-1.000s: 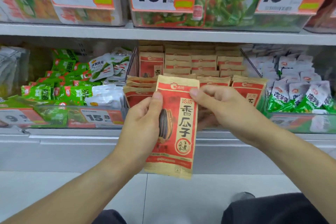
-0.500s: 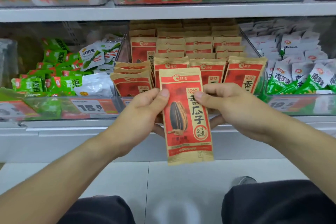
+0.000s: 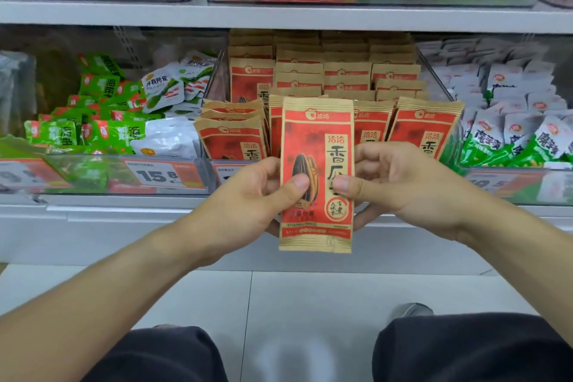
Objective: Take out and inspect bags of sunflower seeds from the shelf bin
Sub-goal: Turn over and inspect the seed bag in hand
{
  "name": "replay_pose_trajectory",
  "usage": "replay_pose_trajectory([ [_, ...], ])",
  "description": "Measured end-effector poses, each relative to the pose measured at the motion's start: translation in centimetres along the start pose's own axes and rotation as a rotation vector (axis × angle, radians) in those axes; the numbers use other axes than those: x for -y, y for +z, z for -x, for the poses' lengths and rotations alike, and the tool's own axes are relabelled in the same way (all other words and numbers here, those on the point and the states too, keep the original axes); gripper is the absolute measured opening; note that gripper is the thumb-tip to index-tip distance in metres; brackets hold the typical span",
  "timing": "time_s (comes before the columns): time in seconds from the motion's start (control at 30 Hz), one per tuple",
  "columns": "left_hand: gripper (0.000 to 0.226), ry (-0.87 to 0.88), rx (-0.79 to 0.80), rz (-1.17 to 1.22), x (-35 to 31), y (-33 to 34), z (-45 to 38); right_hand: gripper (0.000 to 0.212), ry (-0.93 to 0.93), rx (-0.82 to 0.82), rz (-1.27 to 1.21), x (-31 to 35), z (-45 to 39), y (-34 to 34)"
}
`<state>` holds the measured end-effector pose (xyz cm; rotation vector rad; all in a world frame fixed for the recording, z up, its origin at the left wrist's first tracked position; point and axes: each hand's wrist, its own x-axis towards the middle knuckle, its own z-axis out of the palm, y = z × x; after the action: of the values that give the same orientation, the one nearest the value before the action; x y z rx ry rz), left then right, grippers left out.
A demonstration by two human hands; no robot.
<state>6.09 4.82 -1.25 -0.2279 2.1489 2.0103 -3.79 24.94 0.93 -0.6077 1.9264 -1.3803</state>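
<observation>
Your fingers curled behind the one red-and-tan paper bag of sunflower seeds (image 3: 316, 170) while both thumbs pressed on its front: your left hand (image 3: 248, 195) pinched its left edge, your right hand (image 3: 403, 186) its right edge. You held the bag upright, out in front of the clear plastic shelf bin (image 3: 217, 177), and it hid part of the front row behind it. In that bin matching red-and-tan seed bags (image 3: 424, 130) stood upright in four columns running back into shadow; I could not count them all. The bin to its left held green and white snack packets (image 3: 102, 133) behind a white-and-orange price label (image 3: 164, 175) reading 15.8. To the right were white-and-green packets (image 3: 527, 139). Farther up, the grey shelf board (image 3: 279, 17) carried more clear bins.
</observation>
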Motion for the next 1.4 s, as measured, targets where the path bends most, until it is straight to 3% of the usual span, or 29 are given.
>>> replay_pose_trajectory([
  [0.2,0.05,0.049,-0.024,0.033,0.7,0.0,0.0,0.062,0.045,0.138,0.098,-0.1,0.3,-0.3],
  [0.43,0.052,0.057,0.113,0.074,0.7,0.1,0.2,0.066,-0.039,-0.008,0.089,0.1,0.6,-0.4],
  [0.67,0.051,0.043,0.064,0.064,1.1,0.5,0.5,0.093,-0.082,-0.006,0.285,-0.2,0.8,0.2],
  [0.83,0.051,0.08,0.081,0.097,1.1,0.2,0.5,0.092,-0.04,0.026,0.247,-0.1,0.9,0.0],
  [1.0,0.042,0.1,-0.147,0.157,0.5,0.2,0.3,0.072,0.003,0.121,0.355,-0.2,1.3,-0.4],
  [1.23,0.032,0.307,-0.203,0.007,0.5,1.2,0.6,0.06,-0.087,-0.237,0.002,-0.1,0.7,-0.2],
  [1.4,0.031,0.458,-0.238,0.006,-0.4,2.7,1.4,0.045,-0.144,-0.245,-0.168,-0.6,0.6,0.7],
])
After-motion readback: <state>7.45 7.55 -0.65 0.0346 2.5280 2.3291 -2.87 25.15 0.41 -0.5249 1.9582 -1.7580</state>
